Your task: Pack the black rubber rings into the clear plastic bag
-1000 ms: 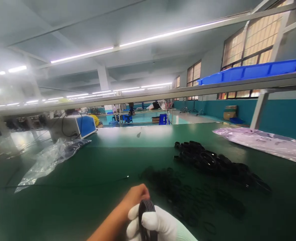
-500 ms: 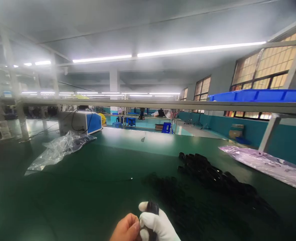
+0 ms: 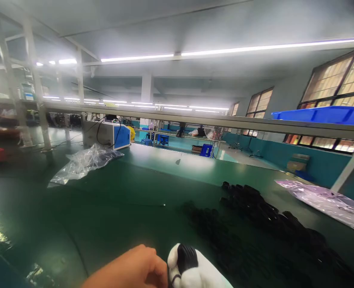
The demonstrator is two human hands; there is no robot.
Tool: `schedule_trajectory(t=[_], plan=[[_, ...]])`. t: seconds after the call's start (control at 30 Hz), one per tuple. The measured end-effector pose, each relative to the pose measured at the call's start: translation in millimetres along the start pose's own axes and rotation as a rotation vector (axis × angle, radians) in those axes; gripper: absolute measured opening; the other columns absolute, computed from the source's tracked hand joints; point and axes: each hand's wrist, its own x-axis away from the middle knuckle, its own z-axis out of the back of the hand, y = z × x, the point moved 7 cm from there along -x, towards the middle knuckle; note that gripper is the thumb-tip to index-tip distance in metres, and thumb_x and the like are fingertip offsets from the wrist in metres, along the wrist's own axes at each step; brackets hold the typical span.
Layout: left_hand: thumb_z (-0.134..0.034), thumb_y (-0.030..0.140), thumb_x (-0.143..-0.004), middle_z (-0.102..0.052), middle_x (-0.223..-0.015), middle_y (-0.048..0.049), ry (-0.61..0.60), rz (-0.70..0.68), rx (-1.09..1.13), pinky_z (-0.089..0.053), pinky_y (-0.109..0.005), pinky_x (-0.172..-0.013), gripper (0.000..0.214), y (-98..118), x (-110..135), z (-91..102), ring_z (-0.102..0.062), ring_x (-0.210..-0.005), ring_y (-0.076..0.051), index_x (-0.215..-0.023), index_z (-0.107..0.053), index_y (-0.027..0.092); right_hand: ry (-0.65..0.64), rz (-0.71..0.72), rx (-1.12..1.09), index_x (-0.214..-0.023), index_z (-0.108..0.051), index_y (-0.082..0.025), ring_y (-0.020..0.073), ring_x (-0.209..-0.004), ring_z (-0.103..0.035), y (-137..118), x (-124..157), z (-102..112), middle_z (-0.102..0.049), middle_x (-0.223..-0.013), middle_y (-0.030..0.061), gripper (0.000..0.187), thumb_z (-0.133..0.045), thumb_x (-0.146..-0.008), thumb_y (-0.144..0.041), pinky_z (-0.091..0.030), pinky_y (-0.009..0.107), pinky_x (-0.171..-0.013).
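My right hand (image 3: pixel 195 270), in a white glove, is at the bottom edge, closed around a black ribbed ring-shaped part (image 3: pixel 185 254). My bare left hand (image 3: pixel 135 270) is beside it on the left, fingers curled against the glove and the part. What the left fingers hold is hidden. A pile of black ring parts (image 3: pixel 263 212) lies on the green table (image 3: pixel 119 208) to the right and ahead of the hands. Thin black rings (image 3: pixel 213 224) are scattered in front of the pile.
A crumpled clear plastic bag (image 3: pixel 83 162) lies at the far left of the table, near a blue and white machine (image 3: pixel 111 136). A pink plastic bag (image 3: pixel 327 202) lies at the right. A metal rail (image 3: pixel 195 118) carries a blue bin (image 3: pixel 323 114).
The view has swung left and tilted up. Both hands have sunk toward the bottom edge, and the left hand stays pressed to the gloved hand with the black part.
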Motion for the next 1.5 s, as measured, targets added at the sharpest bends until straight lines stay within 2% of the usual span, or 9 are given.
schedule_trajectory(t=[0.23, 0.47, 0.57, 0.8, 0.9, 1.03, 1.2, 1.3, 1.5], plan=[[-0.069, 0.018, -0.058, -0.065, -0.088, 0.0022, 0.13, -0.02, -0.051, -0.039, -0.024, -0.077, 0.026, -3.2, 3.5, 16.5, -0.055, -0.088, -0.02, -0.081, -0.07, 0.029, 0.049, -0.064, -0.242, -0.108, -0.053, -0.013, 0.0135, -0.066, -0.062, 16.2, -6.3, 27.3, -0.064, -0.09, 0.0061, 0.045, -0.07, -0.071, -0.03, -0.041, 0.018, -0.044], [-0.067, 0.013, -0.056, -0.059, -0.112, 0.0001, 0.065, -0.041, 0.092, -0.037, -0.028, -0.091, 0.063, -5.5, -11.1, 2.9, -0.051, -0.105, -0.021, -0.116, -0.057, 0.032, -0.085, -0.09, 0.164, -0.116, -0.051, -0.013, 0.0097, -0.054, -0.055, 14.5, -13.2, 1.8, -0.062, -0.068, 0.0003, 0.059, -0.063, -0.059, -0.009, -0.035, 0.019, -0.047], [-0.068, 0.016, -0.057, -0.056, -0.113, -0.0013, 0.026, -0.019, 0.083, -0.038, -0.029, -0.091, 0.066, -2.5, -12.1, -6.4, -0.05, -0.104, -0.022, -0.119, -0.054, 0.032, 0.022, 0.017, 0.393, -0.111, -0.055, -0.017, 0.0118, -0.063, -0.056, 20.2, -26.1, 13.1, -0.062, -0.071, -0.0022, 0.066, -0.068, -0.048, -0.005, -0.043, 0.024, -0.06], [-0.073, 0.024, -0.046, -0.057, -0.086, -0.0036, 0.051, 0.1, -0.277, -0.04, -0.029, -0.061, 0.044, -1.2, -24.6, -8.6, -0.052, -0.074, -0.023, -0.089, -0.065, 0.024, 0.25, 0.121, 0.589, -0.118, -0.055, -0.019, 0.0232, -0.085, -0.06, 38.1, -35.9, 37.1, -0.063, -0.083, 0.0034, 0.065, -0.07, -0.054, -0.02, -0.044, 0.035, -0.079], [-0.071, 0.025, -0.05, -0.061, -0.071, -0.0004, -0.14, 0.041, -0.162, -0.037, -0.024, -0.052, 0.03, -12.5, -37.0, -6.1, -0.051, -0.061, -0.017, -0.08, -0.067, 0.023, 0.294, 0.114, 0.698, -0.121, -0.052, -0.02, 0.0231, -0.087, -0.06, 24.9, -28.4, 26.1, -0.064, -0.088, 0.0032, 0.074, -0.07, -0.049, -0.017, -0.043, 0.033, -0.082], [-0.048, 0.02, -0.065, -0.064, -0.064, 0.0017, -0.269, 0.039, 0.041, -0.034, -0.02, -0.045, 0.021, -25.4, -44.8, -7.8, -0.047, -0.05, -0.011, -0.073, -0.068, 0.021, 0.371, 0.119, 0.9, -0.091, -0.062, -0.021, 0.0207, -0.082, -0.058, -5.5, -13.6, 10.8, -0.061, -0.088, 0.0036, 0.037, -0.065, -0.055, -0.017, -0.044, 0.031, -0.074], [-0.048, 0.017, -0.057, -0.056, -0.053, 0.0038, -0.169, 0.118, -0.127, -0.03, -0.018, -0.037, 0.01, -18.5, -40.4, -23.0, -0.044, -0.041, -0.009, -0.055, -0.057, 0.019, 0.02, 0.092, 0.179, -0.088, -0.057, -0.022, 0.0192, -0.084, -0.06, -0.7, -7.5, -6.7, -0.04, -0.135, 0.0088, 0.047, -0.081, -0.047, -0.025, -0.046, 0.034, -0.074], [-0.044, 0.02, -0.056, -0.057, -0.051, 0.0018, -0.193, 0.197, 0.125, -0.037, -0.02, -0.037, 0.011, -7.9, -32.6, -22.8, -0.047, -0.038, -0.01, -0.055, -0.054, 0.018, -0.024, 0.12, -0.104, -0.087, -0.054, -0.023, 0.0135, -0.064, -0.058, 5.8, -10.4, -7.7, -0.052, -0.122, 0.009, 0.044, -0.077, -0.057, -0.046, -0.047, 0.033, -0.061], [-0.054, 0.021, -0.056, -0.061, -0.06, -0.0006, 0.035, 0.103, 0.681, -0.048, -0.025, -0.052, 0.019, 17.5, -27.3, 5.5, -0.055, -0.052, -0.01, -0.073, -0.058, 0.014, -0.051, 0.377, -0.078, -0.089, -0.055, -0.023, 0.0085, -0.051, -0.05, 3.3, -14.7, -5.9, -0.059, -0.068, -0.002, 0.042, -0.08, -0.057, -0.032, -0.039, 0.021, -0.05]])
